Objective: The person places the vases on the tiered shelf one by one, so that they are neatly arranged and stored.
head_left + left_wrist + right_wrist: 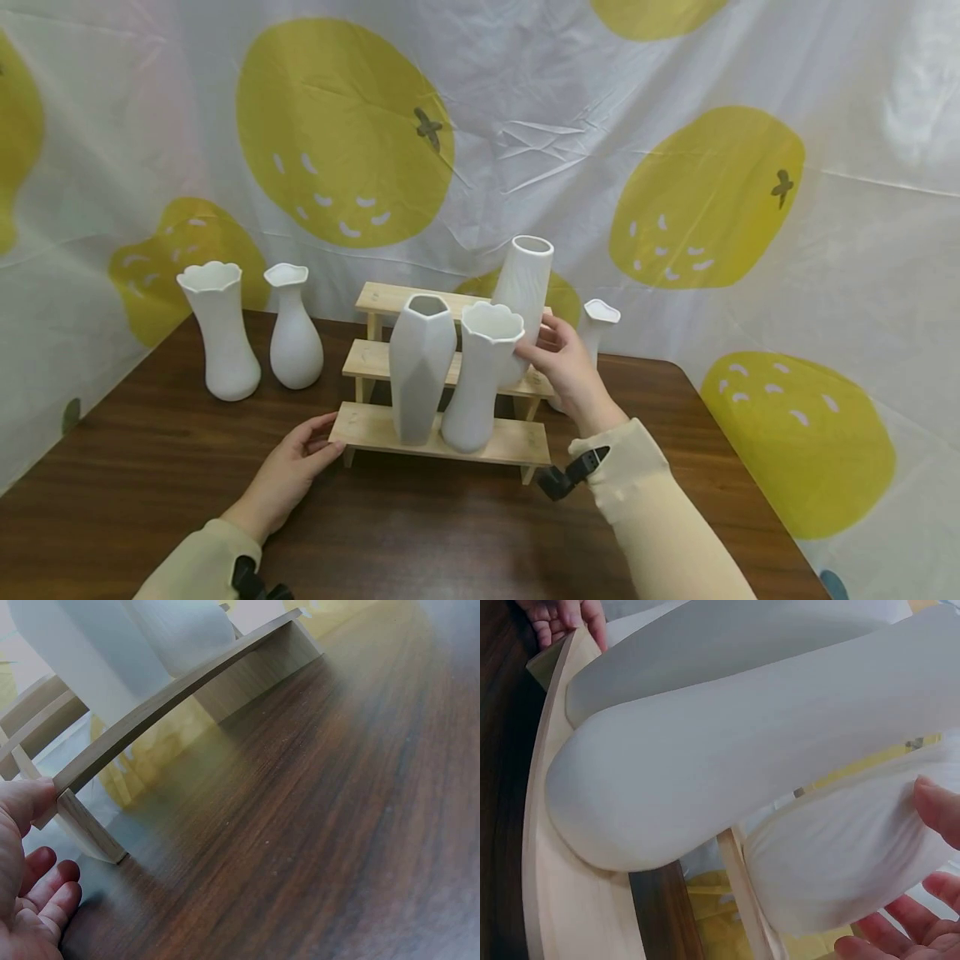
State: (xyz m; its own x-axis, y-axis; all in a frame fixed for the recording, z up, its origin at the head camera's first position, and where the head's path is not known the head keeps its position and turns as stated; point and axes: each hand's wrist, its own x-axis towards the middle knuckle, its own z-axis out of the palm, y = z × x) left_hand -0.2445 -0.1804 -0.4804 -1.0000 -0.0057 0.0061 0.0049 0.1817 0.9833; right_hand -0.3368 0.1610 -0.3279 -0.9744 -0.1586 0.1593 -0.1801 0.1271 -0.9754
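Note:
A three-step wooden stand (510,440) holds white vases. On its lowest step are a faceted vase (420,367) and a scalloped-rim vase (476,383), side by side. Behind them, a tall round-mouthed vase (525,279) stands on the middle step, its base partly hidden in the head view. My right hand (566,367) holds this tall vase from the right, thumb and fingers around its lower body (832,862). My left hand (288,471) grips the left end of the lowest step, the thumb against the board's corner in the left wrist view.
A scalloped vase (225,342) and a slim-necked vase (295,342) stand at the left on the brown table (420,533). Another white vase (600,317) is behind my right hand. A curtain (525,100) with yellow fruit shapes hangs behind the table.

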